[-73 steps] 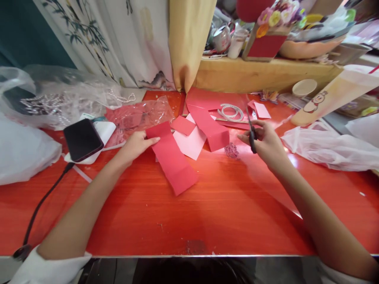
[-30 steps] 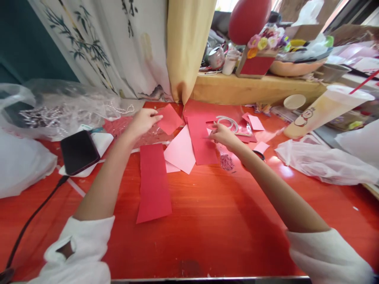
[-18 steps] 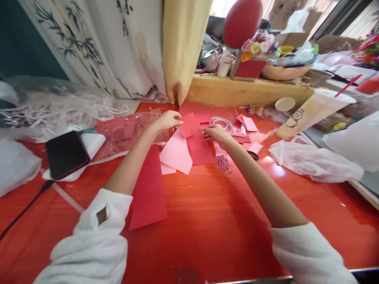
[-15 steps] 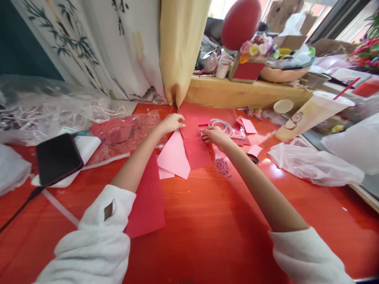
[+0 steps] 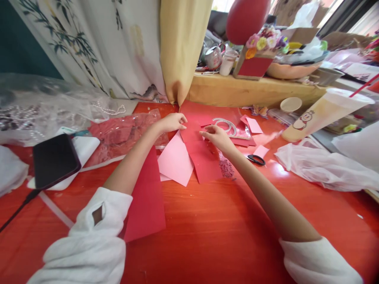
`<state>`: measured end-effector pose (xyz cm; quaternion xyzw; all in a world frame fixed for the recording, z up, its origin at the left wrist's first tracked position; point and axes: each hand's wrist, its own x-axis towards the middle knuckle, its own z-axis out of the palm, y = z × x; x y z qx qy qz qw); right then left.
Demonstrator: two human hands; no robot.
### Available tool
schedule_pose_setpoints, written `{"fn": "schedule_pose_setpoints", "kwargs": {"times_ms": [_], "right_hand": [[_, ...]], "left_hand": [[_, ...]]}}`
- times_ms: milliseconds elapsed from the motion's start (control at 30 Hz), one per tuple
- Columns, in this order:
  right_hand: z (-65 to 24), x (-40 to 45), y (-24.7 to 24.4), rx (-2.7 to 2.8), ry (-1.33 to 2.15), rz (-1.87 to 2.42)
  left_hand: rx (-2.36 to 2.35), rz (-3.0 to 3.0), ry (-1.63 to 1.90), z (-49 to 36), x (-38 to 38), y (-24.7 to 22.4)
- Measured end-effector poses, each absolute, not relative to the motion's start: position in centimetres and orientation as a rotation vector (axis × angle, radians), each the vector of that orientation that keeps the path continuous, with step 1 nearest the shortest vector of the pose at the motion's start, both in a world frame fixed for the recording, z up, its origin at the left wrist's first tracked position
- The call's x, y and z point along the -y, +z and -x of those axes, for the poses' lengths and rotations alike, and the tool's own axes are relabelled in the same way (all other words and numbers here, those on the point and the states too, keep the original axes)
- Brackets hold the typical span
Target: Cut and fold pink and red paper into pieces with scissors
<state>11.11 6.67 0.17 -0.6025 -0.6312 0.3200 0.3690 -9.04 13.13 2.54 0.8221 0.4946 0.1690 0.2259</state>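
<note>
A creased piece of red paper [image 5: 205, 162] lies between my hands, its near part reaching toward me. My left hand [image 5: 174, 122] pinches it at its left edge, with thumb and forefinger closed. On the other side, my right hand [image 5: 218, 138] has its fingers closed at the paper's right edge; the fingertips partly cover the grip. Just below my left hand lies a pink sheet [image 5: 177, 159] with angled corners. A larger red sheet [image 5: 148, 201] extends under my left forearm. Beside my right wrist is a pile of small dark-red bits [image 5: 226, 169].
Black-handled scissors [image 5: 256, 159], pink scraps [image 5: 254, 125] and a coil of white cord [image 5: 227, 125] lie to the right. A tilted drink cup [image 5: 319, 116] and a plastic bag [image 5: 322, 167] are farther right. A phone [image 5: 56, 161] rests at left beside red plastic wrapping [image 5: 118, 134].
The red paper's near part has shifted toward me and to the right, and my hands have moved slightly. The view has turned a little, so the window-side things sit farther right.
</note>
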Motion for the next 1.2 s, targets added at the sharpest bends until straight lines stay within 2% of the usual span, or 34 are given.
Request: {"fn": "schedule_pose_setpoints", "kwargs": {"times_ms": [167,433,667,933,1200], "right_hand": [[-11.1,-6.3,-0.2,1.675,0.836,1.528],[-11.9,-4.9,0.1,1.683,0.878,1.491],[-12.0,-0.3,2.2,1.441,1.455,1.142],[-10.9,8.1,2.0,1.252,1.742,1.011],[-10.3,8.6,0.3,1.166,1.784,1.043]], "left_hand": [[-1.374,-2.308,0.389,8.5,-12.3,2.6],[-1.224,-2.239,0.508,7.6,-9.5,3.7],[-1.147,-1.856,0.775,7.8,-3.6,5.2],[-1.130,-1.493,0.800,8.8,6.7,1.6],[-1.000,-1.401,0.944,8.9,7.9,-0.4]]}}
